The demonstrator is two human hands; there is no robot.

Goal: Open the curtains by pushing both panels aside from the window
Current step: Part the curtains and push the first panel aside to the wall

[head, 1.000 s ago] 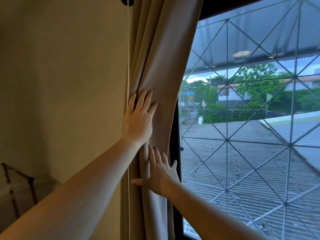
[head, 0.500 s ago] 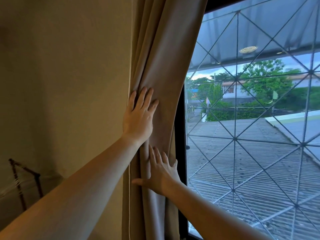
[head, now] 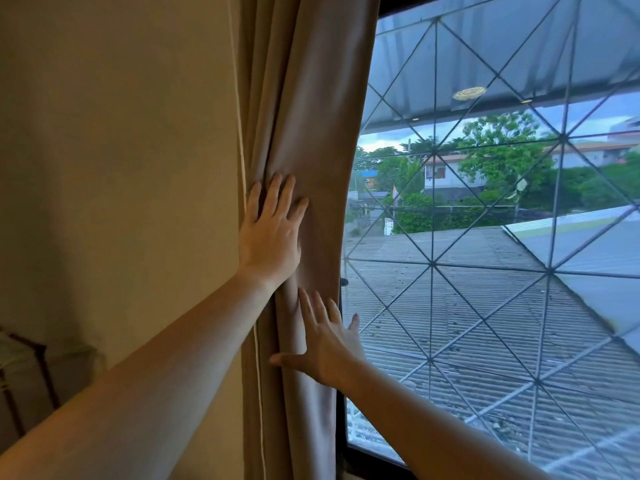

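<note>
A beige curtain panel (head: pixel 311 98) hangs bunched in folds at the left edge of the window (head: pixel 485 271). My left hand (head: pixel 270 233) lies flat on the folds at mid height, fingers spread and pointing up. Below it, my right hand (head: pixel 325 341) presses flat against the curtain's lower part, fingers spread, thumb out to the left. Neither hand grips the fabric. The glass to the right of the panel is uncovered. No second panel is in view.
A thin white cord (head: pixel 242 168) hangs along the curtain's left side against the beige wall (head: pixel 121 168). A diamond-pattern metal grille (head: pixel 433 265) covers the glass. A dark wooden rack (head: pixel 31 368) stands low at the left.
The curtain's right edge has shifted a little further left, baring slightly more glass. Both hands stay flat on the fabric in about the same pose.
</note>
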